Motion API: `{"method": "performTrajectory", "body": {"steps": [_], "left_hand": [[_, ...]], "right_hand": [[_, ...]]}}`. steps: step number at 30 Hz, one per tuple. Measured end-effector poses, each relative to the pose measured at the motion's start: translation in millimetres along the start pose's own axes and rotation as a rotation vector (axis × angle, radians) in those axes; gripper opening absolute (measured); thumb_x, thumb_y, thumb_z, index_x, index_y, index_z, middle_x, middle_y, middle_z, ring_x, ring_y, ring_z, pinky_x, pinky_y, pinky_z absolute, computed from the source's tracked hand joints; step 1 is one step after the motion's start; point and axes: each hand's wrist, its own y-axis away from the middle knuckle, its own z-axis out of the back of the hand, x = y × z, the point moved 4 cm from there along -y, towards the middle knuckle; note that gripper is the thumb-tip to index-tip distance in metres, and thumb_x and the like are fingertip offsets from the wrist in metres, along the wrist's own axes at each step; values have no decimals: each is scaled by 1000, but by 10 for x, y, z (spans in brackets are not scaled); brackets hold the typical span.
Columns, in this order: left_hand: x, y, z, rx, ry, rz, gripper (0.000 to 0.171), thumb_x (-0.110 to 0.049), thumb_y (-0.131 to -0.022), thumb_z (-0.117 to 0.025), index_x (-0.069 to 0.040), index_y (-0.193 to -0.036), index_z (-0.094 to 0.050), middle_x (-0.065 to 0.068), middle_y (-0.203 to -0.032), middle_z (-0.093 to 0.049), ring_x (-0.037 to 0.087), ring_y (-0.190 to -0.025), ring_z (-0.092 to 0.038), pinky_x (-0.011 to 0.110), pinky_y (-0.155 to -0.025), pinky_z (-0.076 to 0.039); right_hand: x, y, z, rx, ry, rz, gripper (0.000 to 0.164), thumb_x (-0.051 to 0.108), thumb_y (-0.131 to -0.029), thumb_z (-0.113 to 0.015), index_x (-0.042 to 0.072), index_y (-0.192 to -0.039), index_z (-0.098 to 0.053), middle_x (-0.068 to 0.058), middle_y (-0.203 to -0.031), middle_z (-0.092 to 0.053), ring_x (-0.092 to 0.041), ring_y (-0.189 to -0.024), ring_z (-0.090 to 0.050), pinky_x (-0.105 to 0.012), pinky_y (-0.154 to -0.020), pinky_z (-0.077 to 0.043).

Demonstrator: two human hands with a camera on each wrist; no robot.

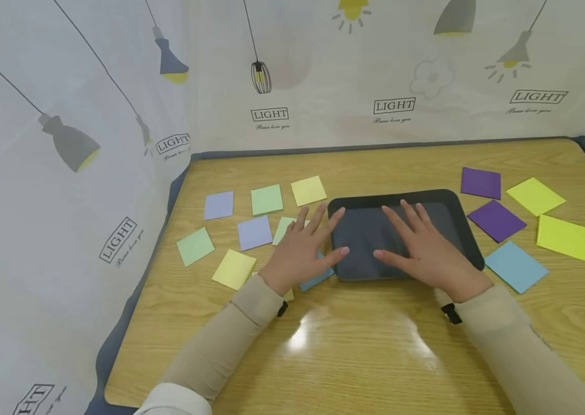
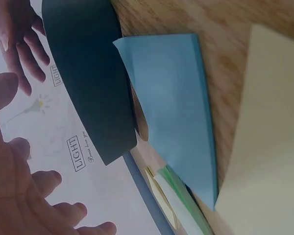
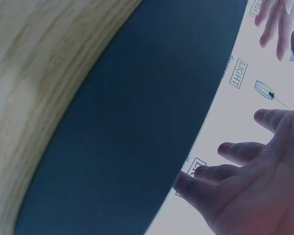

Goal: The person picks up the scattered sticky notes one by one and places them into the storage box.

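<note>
Head view shows left hand (image 1: pixel 301 249) and right hand (image 1: pixel 425 252) spread, empty, dark tray (image 1: pixel 362 230) below the right, beside the left, seemingly poised; gripping it would call for curling inward.

Between the left hand (image 1: pixel 299 253) and right hand (image 1: pixel 432 256) we see a smooth, matt, plastic-looking tray (image 1: pixel 362 230); nearer us than both, a glossy wood-grained tabletop (image 1: pixel 354 363); outward of them, matt paper squares (image 1: pixel 234 269); behind the wrists, dull cloth sleeves (image 1: pixel 225 340).

Left hand (image 1: pixel 301 253) and right hand (image 1: pixel 427 256), palms (image 3: pixel 264 196) down — fingers (image 1: pixel 398 223) straight, spread apart; forearms (image 1: pixel 219 346) sleeved, angled inward
</note>
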Motion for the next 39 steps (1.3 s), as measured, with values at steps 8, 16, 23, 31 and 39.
{"method": "performTrajectory", "body": {"steps": [8,16,23,31,39], "left_hand": [[-58,-1,2,5,-53,-76,71,-69,-88,-28,-42,-145,6,4,-156,-10,35,-136,-16,55,-103,-34],[-109,17,13,-5,-89,-117,74,-71,-86,-30,-40,-146,-1,7,-151,-28,33,-124,-37,49,-93,-45],[-186,52,1,-11,-90,-163,75,-74,-82,-33,-39,-146,-16,2,-143,-40,28,-121,-41,46,-93,-45],[-303,87,-57,5,-120,-247,80,-77,-78,-39,-32,-143,-32,1,-131,-51,24,-110,-46,39,-90,-46],[-348,104,-144,28,-159,-292,72,-73,-78,-44,-32,-136,-43,-1,-121,-55,19,-101,-50,35,-85,-48]], "right_hand": [[-12,34,3,5,-14,13,86,72,-82,-40,34,-147,2,-12,-155,12,-35,-135,16,-73,-98,-19],[-21,96,38,-13,9,27,88,72,-80,-43,32,-148,-4,-18,-155,0,-42,-136,3,-71,-100,-21],[-34,167,37,-43,46,22,90,75,-76,-44,31,-148,-15,-20,-146,-27,-45,-125,-26,-66,-87,-40],[-98,242,18,-45,92,-2,89,76,-74,-47,18,-141,-38,-19,-135,-40,-40,-115,-35,-59,-82,-44],[-139,298,22,-12,108,-8,83,71,-74,-55,9,-131,-50,-22,-131,-45,-42,-114,-39,-60,-83,-44]]}}
